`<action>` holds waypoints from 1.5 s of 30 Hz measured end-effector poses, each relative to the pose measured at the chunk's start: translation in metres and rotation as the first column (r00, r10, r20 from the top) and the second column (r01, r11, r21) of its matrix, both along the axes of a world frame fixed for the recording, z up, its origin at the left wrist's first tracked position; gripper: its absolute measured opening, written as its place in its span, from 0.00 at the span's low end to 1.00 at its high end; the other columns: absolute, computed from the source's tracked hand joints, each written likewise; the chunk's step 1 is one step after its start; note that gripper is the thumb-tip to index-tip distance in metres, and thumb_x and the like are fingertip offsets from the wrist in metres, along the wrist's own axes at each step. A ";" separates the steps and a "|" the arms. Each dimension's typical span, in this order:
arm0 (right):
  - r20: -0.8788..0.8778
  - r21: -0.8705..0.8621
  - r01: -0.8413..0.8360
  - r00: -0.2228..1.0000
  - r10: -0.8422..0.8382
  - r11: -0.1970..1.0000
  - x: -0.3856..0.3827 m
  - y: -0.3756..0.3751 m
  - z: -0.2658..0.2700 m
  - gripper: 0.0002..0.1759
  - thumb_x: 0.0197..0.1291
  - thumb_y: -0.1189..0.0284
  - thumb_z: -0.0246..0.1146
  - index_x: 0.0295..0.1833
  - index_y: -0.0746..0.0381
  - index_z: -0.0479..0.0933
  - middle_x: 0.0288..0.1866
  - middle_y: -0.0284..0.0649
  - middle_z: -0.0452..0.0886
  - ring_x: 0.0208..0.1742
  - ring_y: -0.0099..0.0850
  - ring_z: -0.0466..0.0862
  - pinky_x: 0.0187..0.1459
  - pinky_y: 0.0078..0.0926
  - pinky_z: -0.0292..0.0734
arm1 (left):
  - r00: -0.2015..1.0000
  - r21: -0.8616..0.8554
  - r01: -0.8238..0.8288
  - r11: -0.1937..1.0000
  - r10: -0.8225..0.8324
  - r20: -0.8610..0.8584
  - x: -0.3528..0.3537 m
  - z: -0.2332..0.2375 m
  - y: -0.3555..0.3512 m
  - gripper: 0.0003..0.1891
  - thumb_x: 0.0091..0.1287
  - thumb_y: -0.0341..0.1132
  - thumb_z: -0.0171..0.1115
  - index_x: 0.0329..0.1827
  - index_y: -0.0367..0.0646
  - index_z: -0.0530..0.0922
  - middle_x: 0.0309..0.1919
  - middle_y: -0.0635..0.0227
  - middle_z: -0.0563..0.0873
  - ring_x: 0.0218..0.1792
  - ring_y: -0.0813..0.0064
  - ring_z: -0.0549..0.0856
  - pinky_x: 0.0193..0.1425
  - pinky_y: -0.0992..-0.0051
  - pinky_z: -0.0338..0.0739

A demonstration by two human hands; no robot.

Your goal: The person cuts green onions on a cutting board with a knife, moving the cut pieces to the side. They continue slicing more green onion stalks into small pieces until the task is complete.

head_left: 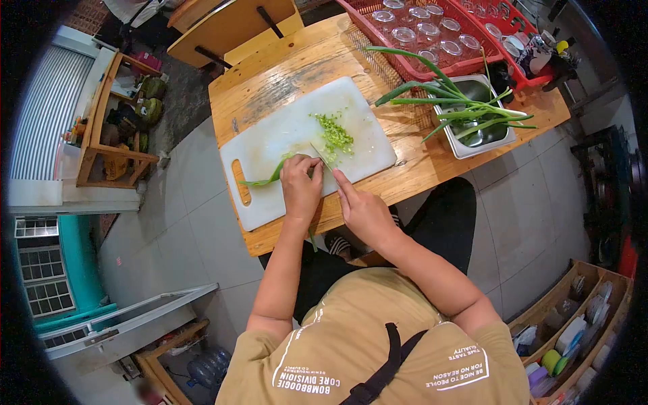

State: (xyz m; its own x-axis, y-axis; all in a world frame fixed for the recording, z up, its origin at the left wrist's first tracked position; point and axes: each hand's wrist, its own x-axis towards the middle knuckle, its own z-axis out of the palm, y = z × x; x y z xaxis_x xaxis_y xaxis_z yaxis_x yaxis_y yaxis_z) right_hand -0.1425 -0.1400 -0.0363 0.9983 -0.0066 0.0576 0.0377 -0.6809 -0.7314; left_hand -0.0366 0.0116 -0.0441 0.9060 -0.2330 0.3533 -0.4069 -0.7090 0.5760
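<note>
On the white cutting board [371,135], my left hand [302,185] is closed around green onions [267,179], their leaves sticking out to the left. My right hand [364,210] grips a knife [322,155], its handle mostly hidden in the fingers. The blade lies close beside my left fingertips. Just beyond the blade is a loose heap of chopped green onion [335,137]. Whole green onions [451,98] lie across a metal container [459,154] to the right of the board, with long leaves hanging over its rim.
The wooden table [253,77] carries the board. At its far right stands a red crate [410,73] of upturned glasses [428,31], beside another red crate [518,79]. A wooden divided box [574,283] is at lower right. Wooden shelves [94,145] stand left.
</note>
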 end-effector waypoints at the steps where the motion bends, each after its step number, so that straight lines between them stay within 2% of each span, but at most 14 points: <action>1: 0.003 0.008 0.014 1.000 -0.014 1.000 0.003 0.001 0.000 0.30 0.84 0.67 0.58 0.87 0.52 0.67 0.30 0.59 0.85 0.30 0.61 0.86 0.37 0.60 0.81 | 1.000 0.011 -0.009 1.000 0.009 0.008 -0.002 -0.001 -0.001 0.05 0.69 0.31 0.75 0.41 0.39 0.92 0.40 0.60 0.90 0.49 0.55 0.86 0.59 0.58 0.78; 5: -0.063 -0.040 0.006 0.998 -0.009 0.999 -0.015 -0.006 0.011 0.30 0.84 0.67 0.58 0.87 0.53 0.67 0.30 0.59 0.85 0.31 0.60 0.86 0.37 0.59 0.81 | 0.999 -0.012 -0.017 1.000 0.017 0.048 -0.007 -0.001 0.000 0.05 0.69 0.32 0.75 0.41 0.41 0.92 0.40 0.63 0.90 0.50 0.56 0.85 0.60 0.58 0.77; 11: -0.017 0.056 0.038 0.999 -0.037 0.998 -0.030 -0.018 0.017 0.29 0.84 0.67 0.59 0.86 0.53 0.68 0.28 0.58 0.84 0.31 0.60 0.86 0.38 0.58 0.81 | 1.000 -0.008 -0.018 1.000 0.018 -0.007 -0.002 0.004 0.000 0.05 0.69 0.30 0.74 0.41 0.38 0.91 0.39 0.57 0.90 0.46 0.54 0.86 0.57 0.57 0.79; 13: 0.014 0.044 -0.006 1.000 0.005 0.999 -0.026 -0.019 0.023 0.31 0.83 0.70 0.58 0.87 0.62 0.65 0.34 0.59 0.87 0.33 0.59 0.88 0.38 0.57 0.83 | 1.000 0.004 -0.020 1.000 0.020 -0.004 0.000 0.003 -0.002 0.05 0.69 0.31 0.74 0.40 0.38 0.91 0.39 0.57 0.90 0.46 0.54 0.86 0.57 0.57 0.79; 15: -0.004 0.045 -0.016 1.000 0.016 0.999 -0.027 -0.017 0.026 0.31 0.83 0.70 0.58 0.87 0.62 0.65 0.34 0.60 0.87 0.33 0.59 0.88 0.39 0.57 0.83 | 1.000 0.018 -0.028 0.999 0.028 -0.003 0.000 0.002 -0.003 0.05 0.69 0.31 0.74 0.40 0.39 0.91 0.39 0.58 0.90 0.46 0.54 0.86 0.57 0.57 0.79; 18: -0.014 0.036 -0.022 1.000 0.023 0.999 -0.029 -0.014 0.022 0.32 0.82 0.70 0.58 0.87 0.62 0.65 0.34 0.60 0.87 0.33 0.58 0.88 0.38 0.58 0.84 | 0.999 0.034 -0.045 0.998 0.044 0.015 0.000 0.000 -0.004 0.05 0.68 0.31 0.75 0.39 0.39 0.91 0.39 0.59 0.90 0.46 0.54 0.86 0.58 0.57 0.78; 20: -0.008 0.032 -0.021 1.000 0.021 0.999 -0.030 -0.013 0.019 0.32 0.82 0.70 0.58 0.87 0.62 0.65 0.34 0.60 0.87 0.33 0.58 0.88 0.38 0.58 0.84 | 0.999 0.021 -0.036 0.999 0.036 0.005 0.001 -0.004 -0.002 0.04 0.68 0.33 0.75 0.40 0.43 0.91 0.38 0.65 0.88 0.49 0.58 0.85 0.59 0.58 0.75; 24: -0.048 0.039 -0.023 0.999 0.025 0.999 -0.020 -0.010 0.016 0.32 0.83 0.69 0.58 0.87 0.60 0.65 0.33 0.59 0.87 0.32 0.59 0.88 0.36 0.59 0.83 | 1.000 -0.008 -0.018 1.000 0.018 0.007 0.002 -0.003 -0.002 0.04 0.68 0.32 0.75 0.41 0.43 0.91 0.38 0.65 0.88 0.49 0.57 0.85 0.59 0.57 0.75; 26: -0.068 0.026 -0.025 0.997 0.026 0.999 -0.008 -0.007 0.013 0.32 0.83 0.68 0.57 0.87 0.59 0.65 0.32 0.59 0.87 0.32 0.59 0.88 0.36 0.60 0.83 | 1.000 -0.004 -0.008 1.000 0.008 0.023 0.003 0.000 -0.002 0.05 0.68 0.31 0.75 0.41 0.38 0.91 0.39 0.60 0.90 0.47 0.55 0.86 0.58 0.57 0.79; 28: -0.031 0.029 0.022 0.999 -0.021 0.999 0.002 -0.003 0.008 0.29 0.83 0.67 0.59 0.85 0.54 0.69 0.29 0.60 0.84 0.31 0.60 0.86 0.37 0.59 0.81 | 1.000 0.004 -0.015 1.000 0.015 -0.010 0.002 0.003 -0.003 0.05 0.69 0.31 0.74 0.41 0.38 0.91 0.39 0.60 0.90 0.46 0.55 0.86 0.58 0.57 0.79; 35: 0.005 0.033 0.025 1.000 -0.025 0.999 -0.032 -0.014 0.016 0.29 0.83 0.68 0.59 0.85 0.53 0.70 0.28 0.60 0.84 0.31 0.60 0.86 0.37 0.58 0.81 | 0.999 0.023 -0.035 0.999 0.035 -0.009 -0.003 0.008 -0.002 0.06 0.70 0.32 0.74 0.41 0.38 0.91 0.39 0.59 0.90 0.46 0.55 0.86 0.57 0.58 0.79; 38: -0.090 0.068 0.055 0.995 -0.049 0.996 -0.039 -0.019 0.023 0.29 0.84 0.68 0.59 0.86 0.52 0.69 0.28 0.58 0.84 0.31 0.60 0.86 0.36 0.57 0.81 | 1.000 0.014 -0.020 1.000 0.020 0.009 -0.002 0.006 -0.002 0.06 0.69 0.33 0.74 0.40 0.38 0.91 0.40 0.59 0.90 0.47 0.55 0.86 0.58 0.57 0.79; 40: 0.029 0.129 0.055 0.998 -0.059 0.990 -0.036 -0.017 0.017 0.30 0.84 0.68 0.59 0.87 0.51 0.68 0.28 0.58 0.84 0.31 0.59 0.86 0.36 0.56 0.81 | 1.000 -0.005 -0.015 1.000 0.015 0.006 -0.001 0.002 -0.003 0.05 0.68 0.32 0.75 0.39 0.40 0.91 0.38 0.61 0.89 0.46 0.55 0.85 0.58 0.57 0.77; 45: 0.001 0.084 0.029 1.000 -0.029 0.996 -0.037 -0.010 0.019 0.31 0.84 0.68 0.59 0.88 0.51 0.67 0.28 0.58 0.84 0.31 0.59 0.87 0.36 0.56 0.82 | 0.998 -0.043 -0.026 0.999 0.028 0.053 -0.001 0.000 -0.003 0.04 0.66 0.32 0.75 0.37 0.41 0.91 0.36 0.62 0.88 0.46 0.56 0.84 0.58 0.57 0.76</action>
